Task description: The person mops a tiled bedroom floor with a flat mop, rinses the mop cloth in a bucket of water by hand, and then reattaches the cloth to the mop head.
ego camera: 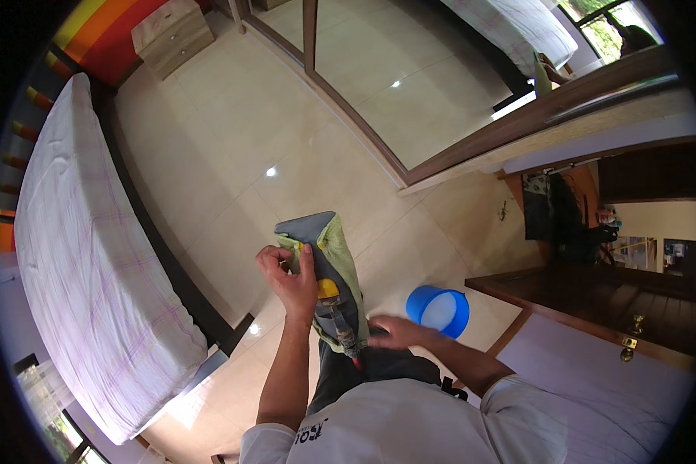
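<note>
A flat mop head with a grey plate is held up in front of my body. A light green microfibre pad wraps around its edges. My left hand grips the pad's left edge near the far end, its thumb by a small yellow tab. A yellow piece sits mid-plate, and a worn handle joint runs from there towards me, ending in red. At the pad's near right edge is my right hand, blurred, with fingertips hidden or unclear against the cloth.
A blue bucket of cloudy liquid stands on the tiled floor to the right. Left is a bed on a dark frame. Ahead are a mirrored sliding door and a wooden drawer unit. A dark wooden door stands at right.
</note>
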A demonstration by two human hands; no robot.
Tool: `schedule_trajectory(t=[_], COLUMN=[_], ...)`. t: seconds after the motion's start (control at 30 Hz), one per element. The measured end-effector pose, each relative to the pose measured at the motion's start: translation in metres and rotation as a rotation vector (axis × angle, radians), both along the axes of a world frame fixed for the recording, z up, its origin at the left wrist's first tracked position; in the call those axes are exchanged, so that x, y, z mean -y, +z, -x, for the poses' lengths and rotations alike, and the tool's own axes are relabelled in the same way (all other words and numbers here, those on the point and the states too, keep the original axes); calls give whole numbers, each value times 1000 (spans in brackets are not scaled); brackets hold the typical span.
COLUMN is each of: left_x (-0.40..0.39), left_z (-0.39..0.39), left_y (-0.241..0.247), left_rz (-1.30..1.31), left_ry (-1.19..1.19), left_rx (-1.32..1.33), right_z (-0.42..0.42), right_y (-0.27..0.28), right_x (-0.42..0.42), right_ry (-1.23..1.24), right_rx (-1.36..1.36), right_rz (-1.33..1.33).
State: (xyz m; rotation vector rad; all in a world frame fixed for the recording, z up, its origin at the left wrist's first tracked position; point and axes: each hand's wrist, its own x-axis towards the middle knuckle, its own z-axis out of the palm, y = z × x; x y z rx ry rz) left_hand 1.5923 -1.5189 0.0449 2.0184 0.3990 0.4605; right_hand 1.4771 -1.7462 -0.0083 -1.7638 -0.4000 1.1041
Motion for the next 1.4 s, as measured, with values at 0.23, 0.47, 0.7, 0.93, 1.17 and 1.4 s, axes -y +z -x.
schedule_trajectory(t=[0.23,0.47,0.7,0.93,1.17,1.4], left_x=[9,-13,-39,-62,-58,-68], left_z=[-19,-21,-27,-20,-16,-37], left_y=[-3,-33,-20,-20,-67,-52], left_rz=[-274,-296,884,1468,1058,753], left_ry=[-68,77,-22,-471,-734,-670], left_rx=[52,49,-55,-184,-522,-506], right_z=[-152,-146,-142,-154,-155,-177], right_y=[44,42,42,48,69,29], right_x=[-93,-130,-119,-96,-99,-73], right_ry=[-846,-1022,-1059,-804,-616,-473], right_rx=[324,495,391,284,617,26], right_rz=[-163,110,-121,-192,63,-259])
